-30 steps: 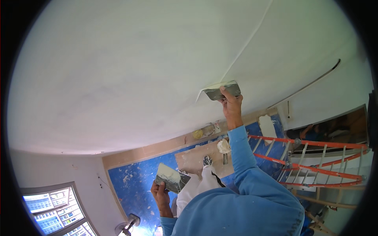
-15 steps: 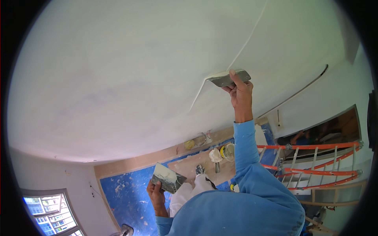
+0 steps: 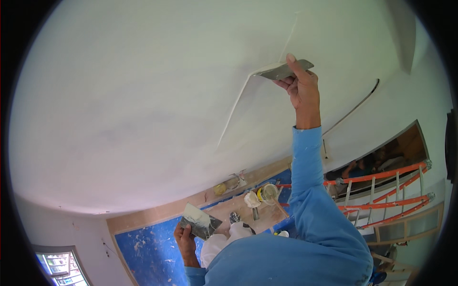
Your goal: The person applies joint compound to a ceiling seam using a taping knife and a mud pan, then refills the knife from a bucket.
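Observation:
My right hand (image 3: 306,93) reaches up at arm's length, closed around a flat grey metal putty blade (image 3: 281,71), thumb on one face and fingers on the other. The blade lies against the white wall surface (image 3: 143,81) with whitish filler along its upper edge. From its left end a raised white filler line (image 3: 234,108) runs downward, and a fainter line continues above the blade. Lower down, my left hand (image 3: 186,242) grips a second putty blade (image 3: 204,224), a wide plate smeared with pale filler, held away from the wall.
Below are a blue floor sheet (image 3: 152,250) with white splatters, a tan board (image 3: 224,209) and an open bucket (image 3: 268,192). An orange ladder (image 3: 386,177) stands at right, before a dark doorway opening (image 3: 405,143) with a person partly visible. A window (image 3: 62,267) is at lower left.
My right hand and its blade have moved up along the wall, and the filler line below the blade is longer. My left hand still holds its blade low; the view has shifted slightly.

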{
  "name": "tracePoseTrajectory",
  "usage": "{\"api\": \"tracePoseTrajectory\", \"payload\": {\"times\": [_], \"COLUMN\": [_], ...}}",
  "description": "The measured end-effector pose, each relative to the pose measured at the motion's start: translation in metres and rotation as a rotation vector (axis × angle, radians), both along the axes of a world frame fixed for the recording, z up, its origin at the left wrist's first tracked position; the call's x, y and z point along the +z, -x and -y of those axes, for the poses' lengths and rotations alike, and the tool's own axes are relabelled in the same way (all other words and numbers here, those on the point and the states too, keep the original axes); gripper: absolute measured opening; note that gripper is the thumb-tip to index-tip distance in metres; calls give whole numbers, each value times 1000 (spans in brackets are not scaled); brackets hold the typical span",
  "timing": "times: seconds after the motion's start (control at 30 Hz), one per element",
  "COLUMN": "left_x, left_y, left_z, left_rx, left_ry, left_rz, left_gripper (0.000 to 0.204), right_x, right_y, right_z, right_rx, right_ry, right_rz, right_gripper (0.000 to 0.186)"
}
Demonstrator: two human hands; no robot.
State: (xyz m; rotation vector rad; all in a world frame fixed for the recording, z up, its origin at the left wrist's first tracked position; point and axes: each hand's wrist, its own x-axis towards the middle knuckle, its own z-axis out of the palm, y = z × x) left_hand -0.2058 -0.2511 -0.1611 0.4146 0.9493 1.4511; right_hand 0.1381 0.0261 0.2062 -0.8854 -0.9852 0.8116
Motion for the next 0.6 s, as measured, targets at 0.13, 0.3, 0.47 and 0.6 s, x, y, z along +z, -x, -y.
{"api": "tracePoseTrajectory", "payload": {"times": [0.13, 0.3, 0.47, 0.6], "left_x": [-1, 2, 20, 18], "left_y": [1, 0, -3, -2], "left_z": [-3, -7, -12, -14], "left_rx": [-14, -42, -20, -40], "left_ry": [22, 29, 14, -7], "left_rz": [-9, -1, 12, 17], "left_gripper": [31, 29, 27, 25], "right_x": [31, 67, 110, 135], "right_y": [1, 3, 11, 10], "right_z": [3, 12, 22, 25], "right_rx": [20, 31, 38, 37], "right_ry": [-16, -59, -62, -123], "right_rz": [69, 140, 179, 218], "right_gripper": [52, 57, 60, 60]}}
